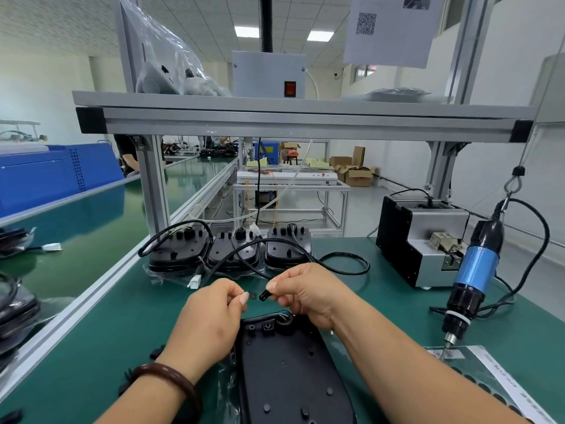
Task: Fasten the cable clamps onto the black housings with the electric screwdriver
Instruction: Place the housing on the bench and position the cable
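Above the near part of the green bench (128, 332), one small black cable clamp (263, 295) is held in the air between two hands. The left hand (214, 313) is pinched on its flat end with thumb and forefinger, and the right hand (305, 295) is pinched on its thicker end. Directly below, one black housing (290, 377) is laid flat with its inner side up, and the clamp is not yet seated on it. At the back of the bench three more housings (234, 250) are lined up side by side, with a black cable (336, 264) looped over and beside them. To the right the electric screwdriver (472, 270) is hung from a hook, untouched, tip down at a clear plastic sheet (489, 377). A grey and black machine (422, 240) is stood behind it. Risks noted: the clamp is gripped only at its ends and may be dropped if either pinch is loosened. If it is set askew, the screw hole may be missed or a cable nipped. The loose clamp may also be shifted when one hand is freed for the screwdriver.
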A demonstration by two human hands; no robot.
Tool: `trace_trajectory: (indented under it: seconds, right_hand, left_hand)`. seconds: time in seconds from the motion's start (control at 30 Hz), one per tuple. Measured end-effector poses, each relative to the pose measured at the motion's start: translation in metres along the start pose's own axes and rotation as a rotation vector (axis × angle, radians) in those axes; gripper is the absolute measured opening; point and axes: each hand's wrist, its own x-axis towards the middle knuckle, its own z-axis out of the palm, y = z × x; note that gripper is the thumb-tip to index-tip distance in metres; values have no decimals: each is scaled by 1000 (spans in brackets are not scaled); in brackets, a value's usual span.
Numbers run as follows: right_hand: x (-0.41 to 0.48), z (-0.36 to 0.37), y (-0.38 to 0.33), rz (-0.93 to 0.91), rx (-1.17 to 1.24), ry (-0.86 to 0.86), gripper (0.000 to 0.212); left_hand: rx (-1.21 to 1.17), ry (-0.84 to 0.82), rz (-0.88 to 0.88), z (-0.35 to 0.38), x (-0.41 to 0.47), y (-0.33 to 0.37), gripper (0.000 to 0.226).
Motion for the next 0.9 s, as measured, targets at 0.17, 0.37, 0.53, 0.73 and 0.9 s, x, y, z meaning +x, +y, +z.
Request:
trace_trajectory:
  seconds: [0.17, 0.37, 0.53, 0.73, 0.9]
  right_hand:
    - [0, -1, 0, 8, -9, -21, 6]
    - [-2, -1, -2, -7, -47, -52, 11]
    - [-5, -3, -9, -34, -79, -98, 16]
    - [-9, -5, -18, -12, -209, -127, 15]
    - [-11, 0, -20, 4, -270, -128, 12]
  left_hand:
    - [338, -6, -24, -12, 2, -6, 16]
    - [501, -47, 32, -11, -3, 5, 38]
    - [204, -178, 260, -14, -11, 10, 35]
    - [158, -126, 303, -11, -12, 7, 24]
    - [127, -152, 310, -9, -11, 3, 15]
